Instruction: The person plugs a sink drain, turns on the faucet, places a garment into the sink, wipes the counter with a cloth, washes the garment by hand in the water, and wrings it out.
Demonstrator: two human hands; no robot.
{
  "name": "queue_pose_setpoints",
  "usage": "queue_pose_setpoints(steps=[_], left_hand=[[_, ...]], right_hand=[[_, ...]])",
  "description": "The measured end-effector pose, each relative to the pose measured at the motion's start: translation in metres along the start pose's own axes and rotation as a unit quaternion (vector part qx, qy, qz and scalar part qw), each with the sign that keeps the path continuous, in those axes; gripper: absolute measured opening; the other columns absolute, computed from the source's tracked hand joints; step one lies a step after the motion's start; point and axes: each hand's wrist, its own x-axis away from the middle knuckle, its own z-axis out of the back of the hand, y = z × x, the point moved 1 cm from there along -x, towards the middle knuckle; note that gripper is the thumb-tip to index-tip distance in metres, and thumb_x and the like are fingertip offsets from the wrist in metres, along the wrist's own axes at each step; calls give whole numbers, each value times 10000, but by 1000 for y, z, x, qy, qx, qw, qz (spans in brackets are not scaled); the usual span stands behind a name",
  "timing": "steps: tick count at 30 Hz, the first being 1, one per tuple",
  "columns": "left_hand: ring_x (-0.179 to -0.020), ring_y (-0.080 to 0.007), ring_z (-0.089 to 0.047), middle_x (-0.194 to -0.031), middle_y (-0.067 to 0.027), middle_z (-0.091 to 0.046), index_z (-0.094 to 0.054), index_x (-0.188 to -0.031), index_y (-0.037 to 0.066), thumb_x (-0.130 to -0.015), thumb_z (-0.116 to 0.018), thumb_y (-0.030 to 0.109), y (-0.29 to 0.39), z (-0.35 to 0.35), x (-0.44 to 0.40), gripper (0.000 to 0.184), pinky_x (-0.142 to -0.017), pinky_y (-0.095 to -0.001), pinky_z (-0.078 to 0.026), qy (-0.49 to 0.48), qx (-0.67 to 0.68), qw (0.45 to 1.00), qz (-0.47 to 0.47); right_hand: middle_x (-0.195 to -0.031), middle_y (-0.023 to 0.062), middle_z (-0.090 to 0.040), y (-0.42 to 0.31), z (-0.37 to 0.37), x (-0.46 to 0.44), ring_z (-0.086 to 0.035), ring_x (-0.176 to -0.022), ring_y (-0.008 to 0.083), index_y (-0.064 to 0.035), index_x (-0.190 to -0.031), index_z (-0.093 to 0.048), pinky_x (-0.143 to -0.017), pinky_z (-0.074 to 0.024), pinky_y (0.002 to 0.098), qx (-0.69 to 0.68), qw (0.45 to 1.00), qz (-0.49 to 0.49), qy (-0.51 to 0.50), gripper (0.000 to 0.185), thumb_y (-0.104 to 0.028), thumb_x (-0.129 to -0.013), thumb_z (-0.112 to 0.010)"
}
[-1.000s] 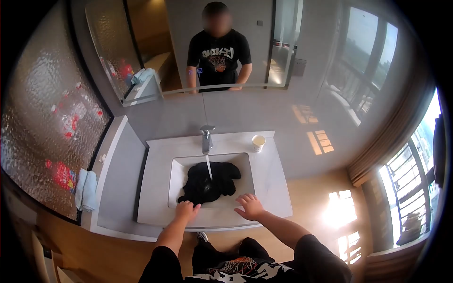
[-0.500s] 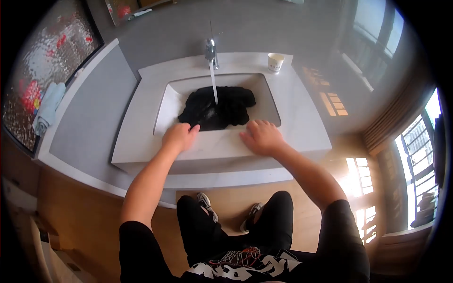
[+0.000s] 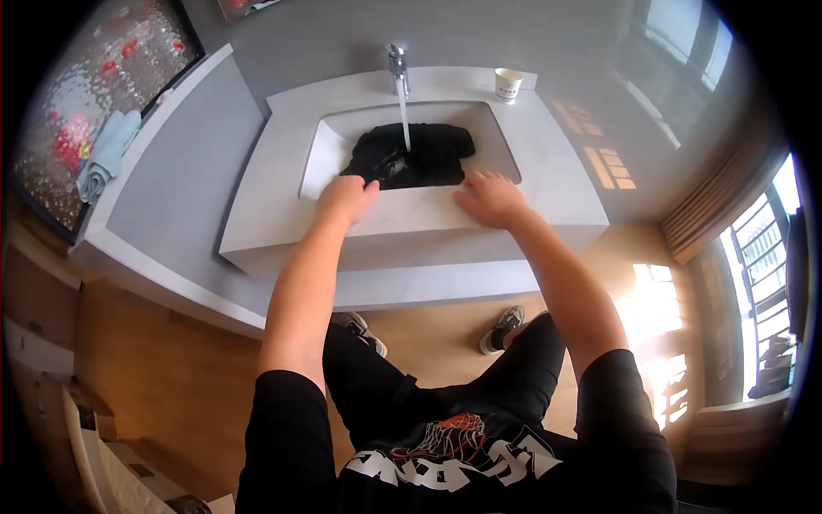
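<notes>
Black cloth, dark and wet-looking, lies bunched in the white sink basin. Water runs onto it from a chrome faucet. My left hand rests on the basin's front edge by the cloth's near left corner, thumb apart and fingertips partly hidden over the rim. On the same edge, further right, lies my right hand, its fingers extended over the rim and its thumb pointing left. Neither hand shows anything held.
A paper cup stands on the counter's back right corner. To the left, a light blue towel hangs over a ledge beside a textured glass panel. A window is at the right.
My view has tipped down, so sink and faucet appear higher. My feet stand wider apart. Both hands stay on the front edge, and water still runs onto the cloth.
</notes>
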Motion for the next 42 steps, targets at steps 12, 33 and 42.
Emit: queue_pose_setpoints(steps=[12,33,42], left_hand=[[-819,-406,-663,-805,-215,-688,-701,-767,-1,-920,-563,464,0,4,7,509,-756,-498,-526,12,12,1000,-19],[-1179,-417,-587,-1276,-275,-605,-533,-1322,-23,-836,-713,330,-189,392,43,626,-1027,-448,-454,165,-337,904,203],[-1130,-435,-607,-1194,-297,-630,-554,-1278,-60,-893,-643,193,-161,382,57,469,-971,-442,-481,218,-347,910,67]], right_hand=[[-1066,179,-664,-5,2,2,-588,-1062,385,-34,-1043,-644,-938,-461,450,-22,998,31,39,392,-399,-907,-612],[-964,192,-657,-3,5,1,-608,-948,398,-23,-981,-636,-854,-477,464,-41,993,79,81,343,-357,-907,-641],[-1165,158,-617,9,10,11,-542,-1116,371,-40,-1139,-606,-965,-440,440,-79,958,133,243,345,-255,-887,-704]])
